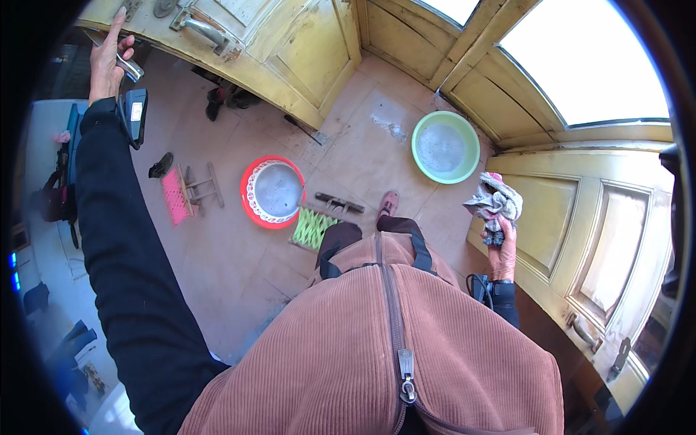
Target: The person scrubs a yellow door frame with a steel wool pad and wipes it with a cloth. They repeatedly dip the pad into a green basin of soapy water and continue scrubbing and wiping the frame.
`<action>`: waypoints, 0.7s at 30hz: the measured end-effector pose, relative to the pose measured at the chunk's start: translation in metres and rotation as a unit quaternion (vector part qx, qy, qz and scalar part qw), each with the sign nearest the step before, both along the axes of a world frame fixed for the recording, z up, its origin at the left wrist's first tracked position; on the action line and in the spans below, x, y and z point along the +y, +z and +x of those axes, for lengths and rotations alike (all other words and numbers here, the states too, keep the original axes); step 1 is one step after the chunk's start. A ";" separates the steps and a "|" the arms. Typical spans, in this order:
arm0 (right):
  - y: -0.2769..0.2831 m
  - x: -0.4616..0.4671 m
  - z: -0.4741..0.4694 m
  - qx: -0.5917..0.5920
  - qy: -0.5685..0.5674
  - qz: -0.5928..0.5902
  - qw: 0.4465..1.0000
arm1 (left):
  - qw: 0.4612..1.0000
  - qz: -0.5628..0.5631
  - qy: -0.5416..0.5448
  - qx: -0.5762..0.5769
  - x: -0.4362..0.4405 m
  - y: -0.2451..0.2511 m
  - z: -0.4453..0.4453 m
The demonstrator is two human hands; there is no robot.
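At the upper left, my left hand (107, 64) is around a curved metal handle (131, 69) at the edge of a yellow wooden door (304, 51). One finger stretches onto the door's edge, near a metal latch plate. On the right, my right hand (503, 247) grips a crumpled grey and pink cloth (496, 200) in front of another yellow panelled door (544, 217). The cloth is bunched and hangs clear of the floor. Below it to the left stands a green plastic basin (417, 142) with cloudy, sudsy water.
A red basin (248, 204) with a white lattice rim holds cloudy water. Near my legs is a folding stool (315, 227) with green webbing; a pink-webbed stool (178, 196) lies farther left. Dark shoes (215, 103) and a thin rod (304, 129) are by the left door.
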State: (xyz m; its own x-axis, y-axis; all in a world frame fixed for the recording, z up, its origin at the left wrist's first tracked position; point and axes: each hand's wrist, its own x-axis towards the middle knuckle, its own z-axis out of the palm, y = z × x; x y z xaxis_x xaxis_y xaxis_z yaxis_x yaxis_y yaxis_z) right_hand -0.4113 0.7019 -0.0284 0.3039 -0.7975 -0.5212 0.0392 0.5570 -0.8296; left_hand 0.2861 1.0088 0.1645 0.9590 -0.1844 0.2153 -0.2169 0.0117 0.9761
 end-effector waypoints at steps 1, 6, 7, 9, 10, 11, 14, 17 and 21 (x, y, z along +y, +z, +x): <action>0.000 -0.001 0.000 0.000 0.000 0.014 1.000 | 1.000 -0.002 0.007 0.011 0.006 0.000 0.001; -0.010 -0.009 -0.005 -0.002 -0.014 0.006 1.000 | 0.999 0.009 0.030 0.031 0.019 0.001 0.001; -0.013 -0.012 -0.007 0.005 -0.026 0.025 0.999 | 0.999 0.018 0.030 0.024 0.020 0.001 0.002; -0.016 -0.013 -0.010 -0.009 -0.014 0.010 1.000 | 0.999 0.009 0.027 0.034 0.022 -0.003 0.006; -0.017 -0.013 -0.010 -0.005 -0.025 0.013 1.000 | 0.999 0.008 0.032 0.034 0.023 -0.006 0.010; -0.017 -0.012 -0.010 -0.017 -0.015 0.005 1.000 | 0.999 0.005 0.033 0.035 0.024 -0.011 0.015; -0.014 -0.004 -0.006 -0.021 -0.028 -0.014 0.999 | 0.998 0.002 0.052 0.044 0.034 -0.025 0.036; -0.006 0.006 0.000 -0.019 -0.067 -0.051 0.996 | 0.995 0.025 0.080 0.060 0.042 -0.038 0.062; 0.003 0.013 0.005 0.002 -0.082 -0.068 0.994 | 0.997 -0.003 0.053 0.052 0.047 -0.049 0.079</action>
